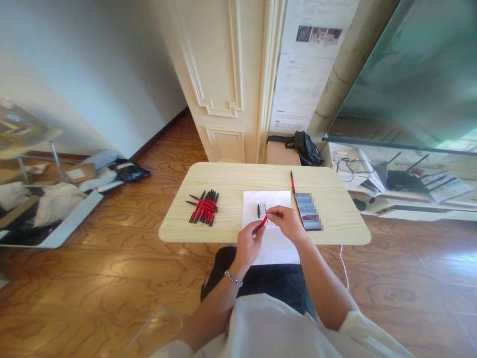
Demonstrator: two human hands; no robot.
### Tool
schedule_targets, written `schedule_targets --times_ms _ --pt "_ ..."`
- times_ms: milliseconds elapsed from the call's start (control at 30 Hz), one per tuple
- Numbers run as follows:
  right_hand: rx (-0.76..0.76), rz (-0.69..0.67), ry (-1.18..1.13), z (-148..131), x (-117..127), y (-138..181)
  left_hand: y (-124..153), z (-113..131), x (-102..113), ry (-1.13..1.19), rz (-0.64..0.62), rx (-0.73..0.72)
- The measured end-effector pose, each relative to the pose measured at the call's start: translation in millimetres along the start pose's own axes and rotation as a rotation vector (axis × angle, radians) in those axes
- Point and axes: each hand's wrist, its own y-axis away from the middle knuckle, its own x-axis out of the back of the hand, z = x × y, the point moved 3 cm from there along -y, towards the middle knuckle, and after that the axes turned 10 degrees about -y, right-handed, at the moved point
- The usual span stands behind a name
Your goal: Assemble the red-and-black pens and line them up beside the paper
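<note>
Over white paper (274, 243), both hands (286, 222) gripping red pen (263, 222), no readable writing

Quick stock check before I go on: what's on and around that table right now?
table: one, pale wood, centre.
pen pile: a bundle, red and black, table's left.
paper: one white sheet, under the hands.
small pen part: one, black, on the paper.
single pen: one, red and black, right of the paper.
phone: one, dark, table's right.
bag: one, black, behind the table.
left hand: holds the red pen piece.
right hand: grips the same piece.
</note>
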Motion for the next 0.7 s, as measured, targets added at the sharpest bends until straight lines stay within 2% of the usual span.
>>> schedule_targets --times_ms 300,433,500,600,700 --pt "0.007 -0.114 0.103 -3 1 2 2 -2 0 0.007 -0.003 -0.008" --pt "-0.006 -0.185 0.141 6 5 -4 3 -6 1 0.034 0.003 0.012" --pt "-0.040 -0.126 0.237 15 8 -11 3 -7 2 0.055 0.003 0.022" --pt "-0.108 0.024 0.518 27 9 -24 3 -7 4 0.072 0.018 0.039" --pt "-0.193 0.052 0.769 31 0 -35 3 -6 6 0.078 0.027 0.047"
